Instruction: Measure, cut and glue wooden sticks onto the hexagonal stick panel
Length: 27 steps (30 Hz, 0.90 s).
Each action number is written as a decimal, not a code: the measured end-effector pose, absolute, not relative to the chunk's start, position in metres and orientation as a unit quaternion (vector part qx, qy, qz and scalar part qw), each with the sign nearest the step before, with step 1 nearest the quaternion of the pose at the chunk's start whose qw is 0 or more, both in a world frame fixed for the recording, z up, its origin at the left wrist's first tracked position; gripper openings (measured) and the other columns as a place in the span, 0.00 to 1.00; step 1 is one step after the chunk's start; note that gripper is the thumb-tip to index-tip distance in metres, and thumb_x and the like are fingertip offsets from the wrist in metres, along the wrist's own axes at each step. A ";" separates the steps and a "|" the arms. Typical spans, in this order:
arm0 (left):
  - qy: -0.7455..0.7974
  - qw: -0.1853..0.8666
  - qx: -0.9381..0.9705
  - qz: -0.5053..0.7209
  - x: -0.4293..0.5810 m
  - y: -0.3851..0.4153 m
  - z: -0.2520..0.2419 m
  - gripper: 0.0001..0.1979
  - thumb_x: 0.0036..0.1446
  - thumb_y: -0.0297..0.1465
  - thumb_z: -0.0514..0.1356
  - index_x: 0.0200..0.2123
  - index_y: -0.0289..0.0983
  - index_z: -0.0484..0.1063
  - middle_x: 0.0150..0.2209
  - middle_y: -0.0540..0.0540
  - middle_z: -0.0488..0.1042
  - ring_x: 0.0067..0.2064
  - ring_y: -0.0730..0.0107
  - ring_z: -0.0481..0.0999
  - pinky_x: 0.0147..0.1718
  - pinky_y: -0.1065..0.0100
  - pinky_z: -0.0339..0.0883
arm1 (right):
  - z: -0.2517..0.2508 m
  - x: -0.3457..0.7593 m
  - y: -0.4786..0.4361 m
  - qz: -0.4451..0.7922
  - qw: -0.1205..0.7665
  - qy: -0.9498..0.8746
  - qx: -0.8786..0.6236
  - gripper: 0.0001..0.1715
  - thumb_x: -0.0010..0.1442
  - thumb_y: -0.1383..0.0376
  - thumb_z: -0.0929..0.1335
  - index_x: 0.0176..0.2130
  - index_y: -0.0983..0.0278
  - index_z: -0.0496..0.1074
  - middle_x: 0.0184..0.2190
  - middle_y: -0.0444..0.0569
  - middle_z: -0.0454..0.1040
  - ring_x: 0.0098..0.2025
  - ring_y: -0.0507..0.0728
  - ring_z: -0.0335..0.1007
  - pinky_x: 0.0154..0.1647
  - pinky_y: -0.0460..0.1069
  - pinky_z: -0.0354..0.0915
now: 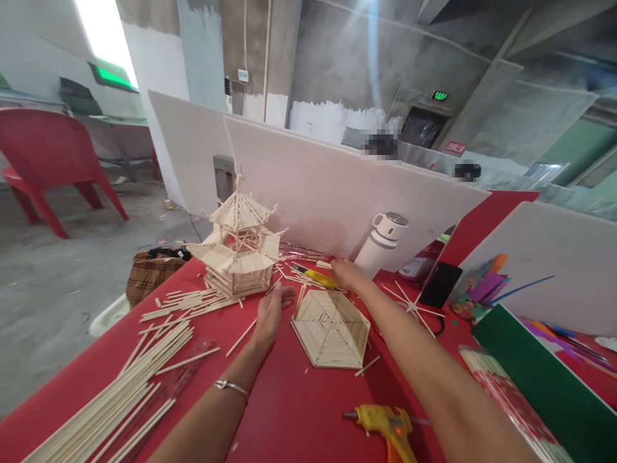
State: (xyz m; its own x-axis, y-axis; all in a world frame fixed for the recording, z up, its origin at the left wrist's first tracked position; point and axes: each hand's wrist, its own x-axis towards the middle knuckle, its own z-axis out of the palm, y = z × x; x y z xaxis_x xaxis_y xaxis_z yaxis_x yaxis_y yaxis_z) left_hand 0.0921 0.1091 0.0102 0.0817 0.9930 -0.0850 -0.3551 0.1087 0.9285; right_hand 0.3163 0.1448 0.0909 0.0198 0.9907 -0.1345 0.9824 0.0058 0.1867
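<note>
My left hand (272, 315) is open on its side above the red table, fingers pointing away, between a pagoda model (241, 257) of pale wooden sticks and a flat hexagonal stick panel (331, 329). It holds nothing I can see. Beyond the panel, my right hand (346, 275) reaches forward with curled fingers, beside a yellow utility knife (321, 278). A short pale stick piece (324, 264) lies at its fingertips; whether they grip it is unclear. Nearer to me rests a yellow hot glue gun (383, 421) with a small red light.
Many loose sticks (125, 386) cover the left of the red table (274, 418). A white bottle (380, 244) stands behind my right hand. Further right are a star of sticks (412, 305), a phone (441, 283) and a green board (540, 379). White partitions (308, 186) close off the back.
</note>
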 end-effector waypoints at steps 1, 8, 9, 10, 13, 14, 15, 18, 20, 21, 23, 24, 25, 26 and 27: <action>0.407 0.627 0.389 0.538 0.095 0.113 0.008 0.37 0.44 0.61 0.60 0.34 0.29 0.80 0.38 0.32 0.81 0.40 0.55 0.80 0.42 0.59 0.72 | 0.086 0.318 0.158 0.011 0.122 0.701 0.702 0.19 0.66 0.62 0.64 0.53 0.65 0.72 0.51 0.61 0.76 0.54 0.63 0.72 0.49 0.51 0.65; 0.453 0.609 0.374 0.533 0.102 0.122 0.008 0.38 0.44 0.63 0.60 0.31 0.28 0.78 0.32 0.35 0.80 0.29 0.63 0.76 0.28 0.65 0.71 | 0.060 0.321 0.213 -0.017 0.158 0.719 0.676 0.20 0.62 0.64 0.68 0.53 0.65 0.74 0.54 0.61 0.75 0.57 0.64 0.71 0.54 0.53 0.65; 0.455 0.609 0.372 0.533 0.103 0.121 0.010 0.38 0.44 0.63 0.60 0.30 0.28 0.78 0.31 0.36 0.79 0.28 0.65 0.75 0.27 0.66 0.70 | 0.059 0.321 0.215 -0.017 0.159 0.721 0.674 0.19 0.62 0.64 0.68 0.53 0.65 0.75 0.54 0.61 0.75 0.57 0.65 0.70 0.54 0.53 0.65; 0.457 0.609 0.369 0.533 0.103 0.120 0.011 0.38 0.43 0.63 0.60 0.30 0.28 0.78 0.29 0.37 0.79 0.27 0.67 0.74 0.25 0.67 0.70 | 0.059 0.321 0.217 -0.018 0.160 0.722 0.673 0.19 0.63 0.64 0.68 0.53 0.65 0.75 0.54 0.61 0.75 0.57 0.65 0.70 0.54 0.54 0.65; 0.462 0.607 0.368 0.531 0.104 0.118 0.015 0.38 0.42 0.63 0.61 0.28 0.29 0.77 0.27 0.39 0.78 0.25 0.69 0.72 0.23 0.69 0.68 | 0.062 0.321 0.218 -0.023 0.163 0.716 0.678 0.21 0.63 0.59 0.68 0.53 0.64 0.75 0.54 0.61 0.75 0.56 0.66 0.71 0.52 0.55 0.67; 0.463 0.607 0.370 0.530 0.104 0.117 0.016 0.38 0.42 0.63 0.61 0.28 0.29 0.77 0.27 0.39 0.77 0.25 0.70 0.72 0.23 0.70 0.67 | 0.064 0.321 0.217 -0.024 0.164 0.713 0.681 0.23 0.63 0.57 0.68 0.54 0.64 0.74 0.54 0.61 0.75 0.55 0.66 0.72 0.51 0.55 0.67; 0.463 0.607 0.371 0.529 0.104 0.117 0.017 0.38 0.41 0.63 0.61 0.28 0.29 0.77 0.27 0.39 0.77 0.25 0.70 0.71 0.22 0.70 0.67 | 0.066 0.321 0.217 -0.025 0.166 0.710 0.684 0.23 0.62 0.56 0.68 0.54 0.63 0.74 0.53 0.61 0.76 0.55 0.66 0.72 0.50 0.55 0.68; 0.461 0.608 0.375 0.527 0.104 0.116 0.019 0.37 0.42 0.62 0.62 0.29 0.29 0.77 0.27 0.40 0.77 0.25 0.71 0.71 0.22 0.70 0.67 | 0.072 0.320 0.212 -0.027 0.170 0.707 0.686 0.24 0.61 0.55 0.69 0.54 0.62 0.75 0.53 0.61 0.76 0.53 0.67 0.73 0.49 0.55 0.68; 0.461 0.606 0.379 0.525 0.104 0.116 0.018 0.36 0.43 0.61 0.62 0.29 0.29 0.77 0.28 0.40 0.77 0.25 0.70 0.71 0.22 0.70 0.67 | 0.076 0.320 0.208 -0.024 0.167 0.709 0.685 0.23 0.60 0.55 0.69 0.53 0.61 0.75 0.52 0.59 0.77 0.52 0.66 0.74 0.48 0.55 0.68; 0.461 0.605 0.381 0.525 0.104 0.116 0.018 0.36 0.43 0.61 0.62 0.29 0.29 0.77 0.27 0.40 0.77 0.25 0.71 0.71 0.22 0.70 0.67 | 0.077 0.320 0.206 -0.021 0.163 0.711 0.684 0.23 0.60 0.56 0.69 0.53 0.60 0.75 0.51 0.59 0.77 0.52 0.66 0.74 0.48 0.55 0.68; 0.463 0.603 0.381 0.526 0.104 0.115 0.017 0.35 0.44 0.61 0.62 0.29 0.30 0.77 0.27 0.41 0.77 0.24 0.71 0.71 0.22 0.70 0.67 | 0.080 0.319 0.203 -0.010 0.145 0.716 0.682 0.22 0.61 0.58 0.69 0.53 0.60 0.75 0.52 0.58 0.77 0.53 0.65 0.73 0.49 0.55 0.67; 0.465 0.602 0.381 0.525 0.104 0.116 0.016 0.35 0.44 0.61 0.62 0.29 0.30 0.77 0.27 0.41 0.76 0.24 0.71 0.71 0.21 0.70 0.66 | 0.081 0.318 0.201 -0.004 0.134 0.720 0.681 0.21 0.61 0.58 0.69 0.53 0.60 0.75 0.52 0.58 0.76 0.54 0.65 0.72 0.50 0.54 0.66; 0.466 0.602 0.381 0.524 0.104 0.116 0.015 0.35 0.44 0.61 0.61 0.29 0.30 0.76 0.27 0.41 0.76 0.23 0.72 0.70 0.21 0.70 0.66 | 0.081 0.317 0.200 0.001 0.122 0.722 0.681 0.21 0.62 0.58 0.68 0.53 0.61 0.75 0.53 0.59 0.76 0.55 0.65 0.71 0.51 0.54 0.66; 0.467 0.601 0.382 0.524 0.104 0.116 0.015 0.35 0.44 0.61 0.61 0.29 0.30 0.76 0.27 0.41 0.77 0.23 0.72 0.70 0.21 0.71 0.66 | 0.081 0.315 0.200 0.003 0.112 0.725 0.680 0.19 0.63 0.58 0.68 0.51 0.62 0.76 0.52 0.59 0.76 0.55 0.65 0.70 0.50 0.54 0.65; 0.467 0.600 0.384 0.524 0.104 0.116 0.014 0.35 0.45 0.61 0.61 0.29 0.30 0.76 0.27 0.40 0.77 0.23 0.72 0.70 0.21 0.71 0.66 | 0.081 0.313 0.200 0.000 0.104 0.726 0.679 0.18 0.63 0.57 0.67 0.49 0.62 0.77 0.51 0.59 0.76 0.54 0.64 0.71 0.49 0.53 0.65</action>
State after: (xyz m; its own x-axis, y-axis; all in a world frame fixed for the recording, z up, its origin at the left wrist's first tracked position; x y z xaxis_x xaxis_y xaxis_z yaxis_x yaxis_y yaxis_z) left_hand 0.1043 0.1160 0.0141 0.0161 0.9874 -0.1574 -0.2698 0.1559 0.9502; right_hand 0.3132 0.1999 0.0806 -0.0555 0.9870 -0.1506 0.9870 0.0771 0.1410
